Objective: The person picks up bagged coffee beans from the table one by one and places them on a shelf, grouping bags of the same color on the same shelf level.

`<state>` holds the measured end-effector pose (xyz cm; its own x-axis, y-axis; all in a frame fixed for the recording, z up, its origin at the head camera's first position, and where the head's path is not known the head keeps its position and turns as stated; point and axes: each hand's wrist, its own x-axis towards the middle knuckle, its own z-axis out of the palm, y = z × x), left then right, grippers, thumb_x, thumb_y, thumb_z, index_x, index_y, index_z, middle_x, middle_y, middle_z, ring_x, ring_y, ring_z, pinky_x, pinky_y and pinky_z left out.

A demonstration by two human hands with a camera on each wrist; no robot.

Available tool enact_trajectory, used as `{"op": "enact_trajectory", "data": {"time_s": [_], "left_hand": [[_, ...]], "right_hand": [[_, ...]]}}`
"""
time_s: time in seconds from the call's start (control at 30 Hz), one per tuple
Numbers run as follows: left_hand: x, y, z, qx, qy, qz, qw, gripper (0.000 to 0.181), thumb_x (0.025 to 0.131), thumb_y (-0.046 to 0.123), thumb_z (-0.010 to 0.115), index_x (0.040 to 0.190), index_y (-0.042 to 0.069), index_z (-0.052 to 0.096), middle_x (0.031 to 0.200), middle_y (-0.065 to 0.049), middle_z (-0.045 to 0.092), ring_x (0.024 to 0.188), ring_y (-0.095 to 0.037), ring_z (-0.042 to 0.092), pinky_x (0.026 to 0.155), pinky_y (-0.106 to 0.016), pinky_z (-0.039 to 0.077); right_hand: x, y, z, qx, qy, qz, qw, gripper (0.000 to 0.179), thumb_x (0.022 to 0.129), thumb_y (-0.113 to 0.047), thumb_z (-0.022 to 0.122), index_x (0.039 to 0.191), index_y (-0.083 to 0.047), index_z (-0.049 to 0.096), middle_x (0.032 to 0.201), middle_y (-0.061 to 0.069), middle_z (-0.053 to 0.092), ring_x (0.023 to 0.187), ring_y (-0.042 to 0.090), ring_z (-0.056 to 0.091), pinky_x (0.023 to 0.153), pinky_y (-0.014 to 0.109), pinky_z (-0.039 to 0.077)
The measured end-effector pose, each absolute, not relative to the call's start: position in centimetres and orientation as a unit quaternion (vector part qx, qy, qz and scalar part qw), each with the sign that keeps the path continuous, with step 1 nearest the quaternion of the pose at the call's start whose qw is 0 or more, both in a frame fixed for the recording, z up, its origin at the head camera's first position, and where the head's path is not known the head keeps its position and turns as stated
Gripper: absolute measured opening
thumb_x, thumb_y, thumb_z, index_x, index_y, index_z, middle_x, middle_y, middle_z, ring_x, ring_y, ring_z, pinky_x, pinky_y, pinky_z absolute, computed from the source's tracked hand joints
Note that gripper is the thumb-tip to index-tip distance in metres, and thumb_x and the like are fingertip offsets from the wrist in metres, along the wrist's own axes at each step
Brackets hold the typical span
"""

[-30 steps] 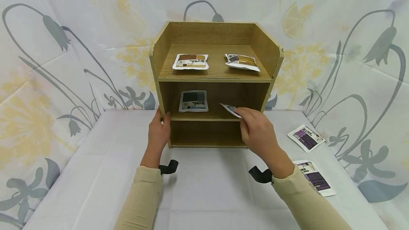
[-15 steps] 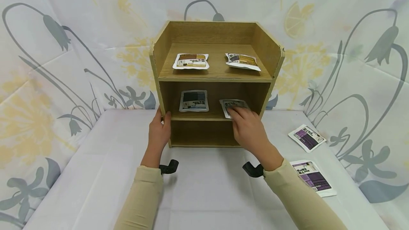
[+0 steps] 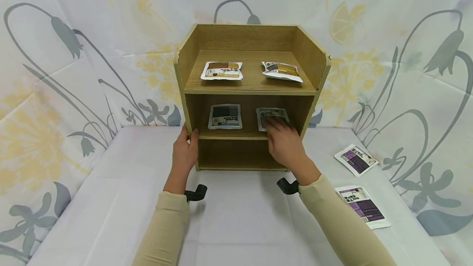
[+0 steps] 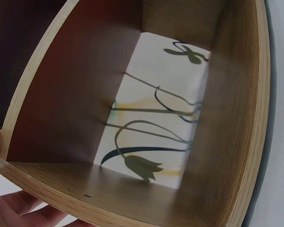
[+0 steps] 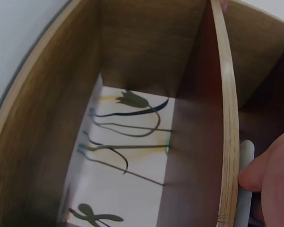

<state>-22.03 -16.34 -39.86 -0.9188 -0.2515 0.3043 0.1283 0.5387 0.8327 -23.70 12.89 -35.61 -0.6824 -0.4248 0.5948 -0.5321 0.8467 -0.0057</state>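
A small wooden shelf unit (image 3: 255, 92) stands on the white cloth. My left hand (image 3: 185, 151) grips its left side panel, and in the left wrist view the fingers (image 4: 35, 213) show outside the panel. On the right of the middle shelf lies a flat packet with a dark grey label (image 3: 263, 115). My right hand (image 3: 286, 143) holds its near part, fingers over the top, covering some of it. In the right wrist view the thumb (image 5: 255, 172) touches the packet's pale edge (image 5: 246, 153). A similar dark packet (image 3: 225, 116) lies to the left.
On the top shelf lie two packets with brown and yellow labels, one on the left (image 3: 222, 71) and one on the right (image 3: 282, 71). Two purple-labelled packets, one farther (image 3: 356, 160) and one nearer (image 3: 363, 207), lie on the cloth at right. A patterned curtain (image 3: 92, 93) stands behind.
My right hand has moved left and inward. The packet under it was tilted at the shelf's front edge and now lies flat, farther in. My left hand has stayed put.
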Motion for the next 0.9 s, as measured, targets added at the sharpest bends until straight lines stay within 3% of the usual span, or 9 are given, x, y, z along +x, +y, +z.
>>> {"op": "enact_trajectory", "data": {"time_s": [0.33, 0.9], "left_hand": [[-22.0, -16.3, -39.8, 0.038, -0.856, -0.477, 0.195, 0.055, 0.103, 0.044, 0.035, 0.154, 0.022, 0.028, 0.148, -0.013, 0.046, 0.129, -0.038, 0.051, 0.095, -0.056, 0.049], [-22.0, -16.2, -39.7, 0.037, -0.854, -0.479, 0.2, 0.056, 0.103, 0.045, 0.035, 0.153, 0.021, 0.029, 0.146, -0.014, 0.049, 0.128, -0.038, 0.052, 0.095, -0.057, 0.049]], "right_hand": [[-24.5, 12.7, -35.3, 0.248, -0.927, 0.089, 0.266, 0.036, 0.097, -0.013, 0.049, 0.13, -0.009, 0.062, 0.137, 0.01, 0.058, 0.129, 0.032, 0.053, 0.105, 0.052, 0.043], [-23.5, 13.2, -35.2, 0.272, -0.913, 0.104, 0.286, 0.038, 0.096, -0.012, 0.048, 0.132, -0.01, 0.06, 0.137, 0.012, 0.058, 0.127, 0.035, 0.053, 0.101, 0.057, 0.043]]}}
